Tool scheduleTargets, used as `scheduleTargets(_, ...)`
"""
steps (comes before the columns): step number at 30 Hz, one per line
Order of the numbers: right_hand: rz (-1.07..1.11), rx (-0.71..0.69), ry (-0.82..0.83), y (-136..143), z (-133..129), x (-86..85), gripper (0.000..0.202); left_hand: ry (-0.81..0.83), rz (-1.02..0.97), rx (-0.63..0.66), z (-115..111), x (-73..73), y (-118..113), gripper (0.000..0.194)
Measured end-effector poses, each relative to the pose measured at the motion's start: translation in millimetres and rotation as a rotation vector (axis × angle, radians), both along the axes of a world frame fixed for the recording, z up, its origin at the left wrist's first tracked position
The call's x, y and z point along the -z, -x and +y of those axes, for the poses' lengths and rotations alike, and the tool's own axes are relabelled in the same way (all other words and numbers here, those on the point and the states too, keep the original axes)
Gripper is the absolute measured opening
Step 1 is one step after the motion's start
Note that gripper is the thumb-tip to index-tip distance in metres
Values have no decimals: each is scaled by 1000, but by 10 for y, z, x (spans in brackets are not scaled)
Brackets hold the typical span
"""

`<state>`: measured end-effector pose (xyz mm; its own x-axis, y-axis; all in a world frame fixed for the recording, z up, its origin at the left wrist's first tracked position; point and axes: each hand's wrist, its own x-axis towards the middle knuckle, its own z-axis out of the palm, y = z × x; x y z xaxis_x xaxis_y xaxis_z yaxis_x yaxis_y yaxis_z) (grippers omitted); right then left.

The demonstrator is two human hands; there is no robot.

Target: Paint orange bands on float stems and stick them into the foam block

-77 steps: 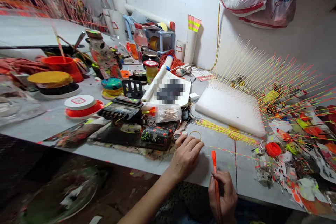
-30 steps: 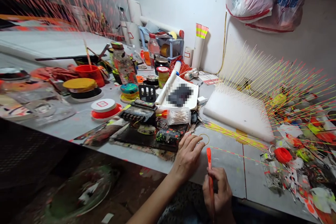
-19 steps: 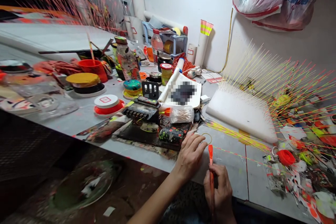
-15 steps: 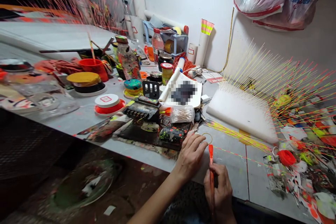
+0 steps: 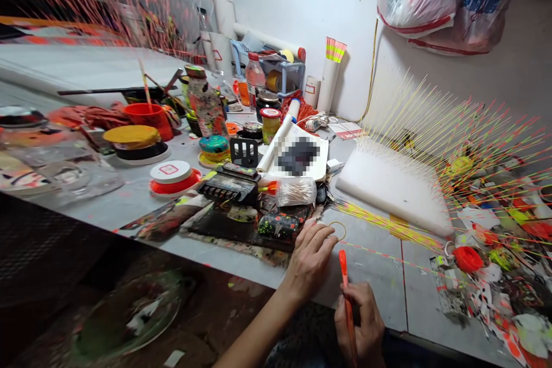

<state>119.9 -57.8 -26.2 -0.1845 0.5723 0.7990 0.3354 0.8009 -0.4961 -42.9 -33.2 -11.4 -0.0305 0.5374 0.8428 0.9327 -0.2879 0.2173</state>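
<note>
Right hand (image 5: 361, 319) gripped orange brush (image 5: 344, 267), long axis fore-and-aft, tip pointed forward beside left hand (image 5: 311, 256), whose hold was unclear

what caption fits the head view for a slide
Right hand holding an orange brush-like tool, left hand near a striped rod.

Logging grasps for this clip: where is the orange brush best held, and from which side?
The orange brush is probably best held by its slim handle, from the person's side, as the right hand does: its bright orange tip points away, clear of that hand.
</note>
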Motion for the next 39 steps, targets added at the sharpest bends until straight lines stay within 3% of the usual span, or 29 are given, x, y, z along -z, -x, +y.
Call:
scheduleTargets(5,-2,-81,-11,-23,-21,-32,25,-22,16,-1,6,-27,17,27)
scheduleTargets(18,-55,35,30,83,62,60,21,-12,43,-16,2,-32,28,22)
scheduleTargets(30,-5,-14,22,13,-14,-58,25,-13,-16,4,16,-50,7,24)
scheduleTargets(36,86,-112,-100,-165,-90,-46,25,-58,-149,55,45,-197,-63,17)
scheduleTargets(39,160,-74,-184,-267,-69,-8,24,-32,-303,197,73,-348,-84,10)
